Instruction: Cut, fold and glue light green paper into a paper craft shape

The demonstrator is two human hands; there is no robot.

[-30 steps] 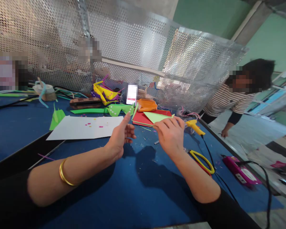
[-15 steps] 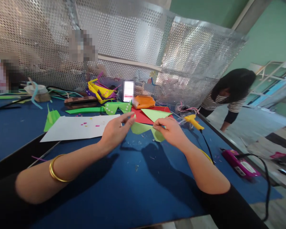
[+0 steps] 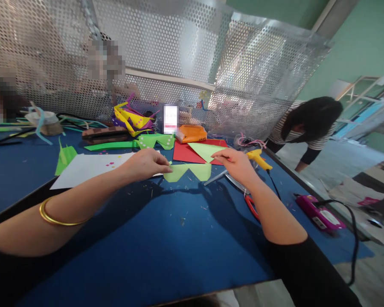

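A light green paper cutout [image 3: 179, 172], shaped like a pair of glasses with a V notch, stretches above the blue table between my hands. My left hand [image 3: 147, 164] pinches its left end between thumb and fingers. The fingers of my right hand [image 3: 236, 164] are closed on its upper right corner. Just below that hand lies a clear stick [image 3: 215, 177], perhaps a glue stick. Scissors with a red handle [image 3: 251, 207] are partly covered by my right forearm. Behind the cutout, a pale green sheet [image 3: 202, 150] overlaps a red sheet [image 3: 181, 154].
A white sheet [image 3: 83, 169] with small coloured bits lies left. Green paper glasses [image 3: 157, 141], yellow paper glasses [image 3: 132, 121] and an orange packet [image 3: 193, 134] sit behind. At right are a yellow glue gun [image 3: 260, 159], a corded magenta power strip [image 3: 318, 212] and a bending person [image 3: 307, 123].
My left hand has closed on the cutout's left end, where its fingers were apart before. The cutout is now held spread, its notch facing down. The scissors and clear stick have come into sight.
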